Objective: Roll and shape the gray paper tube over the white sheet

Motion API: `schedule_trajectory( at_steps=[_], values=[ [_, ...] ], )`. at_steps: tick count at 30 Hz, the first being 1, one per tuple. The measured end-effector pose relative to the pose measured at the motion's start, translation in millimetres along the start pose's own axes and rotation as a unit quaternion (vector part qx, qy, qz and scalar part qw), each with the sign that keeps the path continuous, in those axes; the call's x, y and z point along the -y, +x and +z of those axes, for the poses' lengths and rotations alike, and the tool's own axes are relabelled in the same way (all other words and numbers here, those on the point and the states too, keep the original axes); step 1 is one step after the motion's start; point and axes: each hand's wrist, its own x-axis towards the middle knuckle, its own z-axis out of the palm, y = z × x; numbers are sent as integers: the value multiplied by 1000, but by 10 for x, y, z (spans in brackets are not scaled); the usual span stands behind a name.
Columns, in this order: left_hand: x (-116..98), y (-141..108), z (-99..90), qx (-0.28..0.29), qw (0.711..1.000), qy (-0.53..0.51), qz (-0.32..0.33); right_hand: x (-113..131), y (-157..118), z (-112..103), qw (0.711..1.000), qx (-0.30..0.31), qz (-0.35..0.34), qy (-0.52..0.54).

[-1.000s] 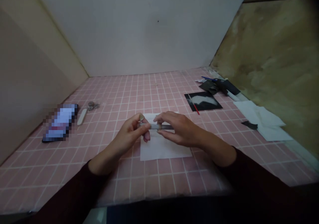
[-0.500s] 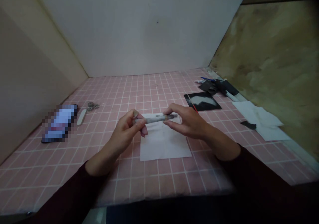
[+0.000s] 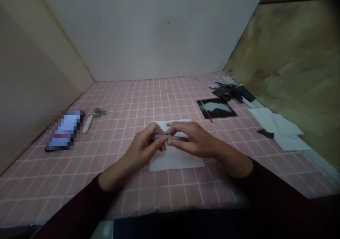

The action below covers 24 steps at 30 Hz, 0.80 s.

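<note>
A slim grey rod (image 3: 180, 138) lies level between both hands, above a white sheet of paper (image 3: 177, 162). My left hand (image 3: 146, 141) is closed on its left part, with the thumb laid along the near side. My right hand (image 3: 196, 136) pinches it near the middle between thumb and fingers, close against the left fingertips. Fingers cover parts of the rod, and its exact kind is unclear. Just beyond the hands, a short grey piece (image 3: 168, 124) rests at the sheet's far edge.
On the left are a phone (image 3: 66, 129), a white nail-file-like strip (image 3: 87, 124) and small grey rings (image 3: 97, 111). To the right, a red-tipped stick (image 3: 208, 115) crosses a black sheet with white powder (image 3: 225, 112). Beyond it lie dark scraps (image 3: 223, 92) and white papers (image 3: 287, 125).
Both hands have come nearer to me and closer together with the rod. My right fingers have shifted from its right end toward the middle.
</note>
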Motion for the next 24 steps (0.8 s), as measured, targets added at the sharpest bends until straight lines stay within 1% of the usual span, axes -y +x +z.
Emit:
schedule_trajectory(
  at_steps=[1, 2, 5, 7, 11, 12, 14, 16, 17, 18, 20, 21, 22, 24],
  values=[
    [0, -14, 3, 9, 999, 44, 19, -8, 2, -4, 1000, 16, 6, 21],
    [-1, -26, -2, 6, 995, 86, 44, -24, 4, -17, 999, 23, 17, 41],
    [-14, -41, -44, -38, 979, 164, 113, -84, 9, -88, 992, 17, 65, 107],
    [-23, -46, -62, -49, 969, 196, 142, -96, 14, -113, 986, 21, 83, 145],
    [-25, -59, -54, 10, 945, 263, 194, -110, 18, -107, 973, 80, 79, 200],
    [-22, -61, -56, 2, 939, 277, 204, -128, 14, -115, 970, 84, 87, 212],
    [-17, -60, -68, -42, 933, 290, 209, -171, 4, -141, 961, 71, 113, 243],
    [-19, -54, -76, -73, 935, 282, 202, -186, -3, -155, 952, 55, 127, 273],
    [-22, -51, -76, -71, 937, 277, 200, -177, -3, -151, 952, 52, 122, 275],
    [-27, -49, -73, -57, 940, 273, 198, -162, -1, -143, 957, 56, 110, 262],
    [-37, -47, -67, -21, 942, 274, 193, -134, 3, -133, 971, 69, 78, 213],
    [-41, -47, -68, -12, 943, 276, 188, -131, 3, -139, 978, 73, 65, 186],
    [-43, -47, -74, -12, 944, 278, 179, -136, 2, -153, 981, 66, 63, 169],
    [-46, -48, -92, -54, 949, 272, 150, -163, -6, -193, 984, 36, 77, 158]
  ],
)
